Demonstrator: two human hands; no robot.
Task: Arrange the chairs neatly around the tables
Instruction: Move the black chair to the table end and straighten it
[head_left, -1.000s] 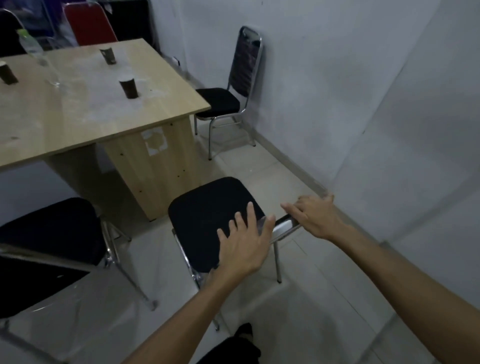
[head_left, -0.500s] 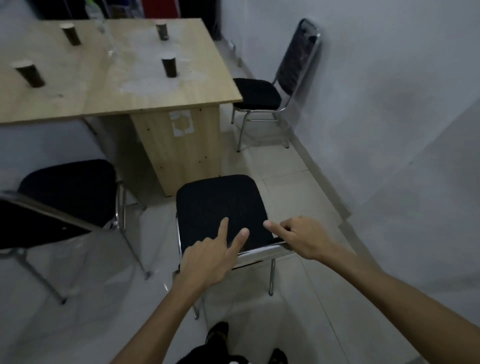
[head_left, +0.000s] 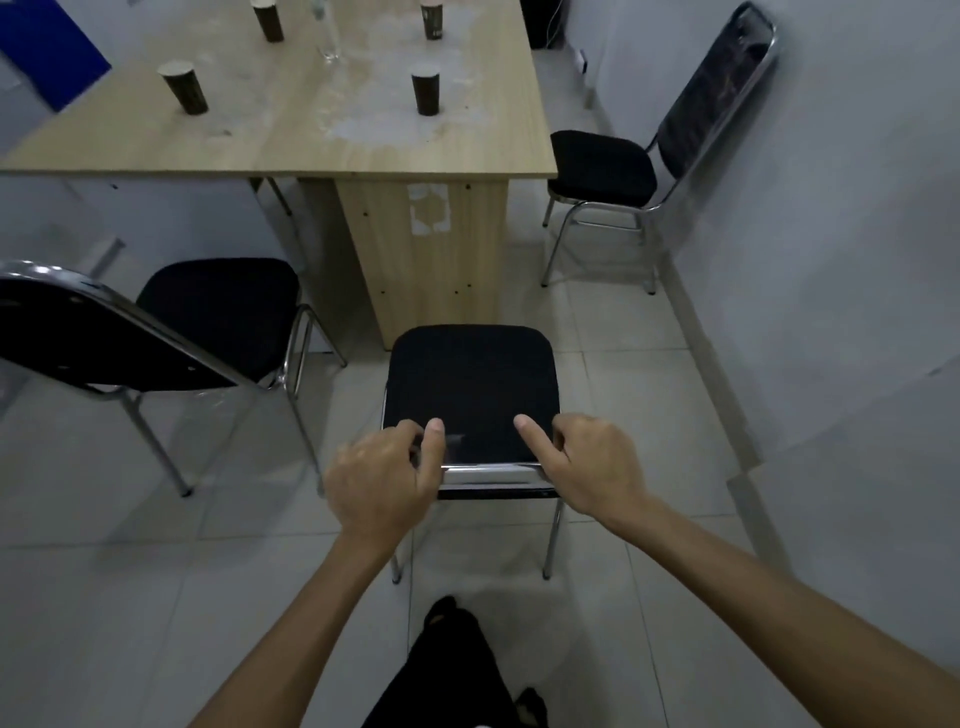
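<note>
Right below me stands a black padded chair with a chrome frame, its seat facing the short end of the light wooden table. Both hands hold the top rail of its backrest. My left hand curls over the rail's left end, thumb on the front side. At the right end, my right hand grips the rail with the thumb pointing forward. A second black chair stands at the left by the table's long side. A third black chair stands against the right wall.
Several dark paper cups and a clear bottle stand on the table. The table's wooden panel leg is just beyond the held chair's seat. A grey wall runs along the right. My dark-trousered legs show below on the tiled floor.
The chair has swung round so its seat faces the table's end squarely. My left hand has gone from hovering open to closing on the backrest rail; the right hand stays on the rail.
</note>
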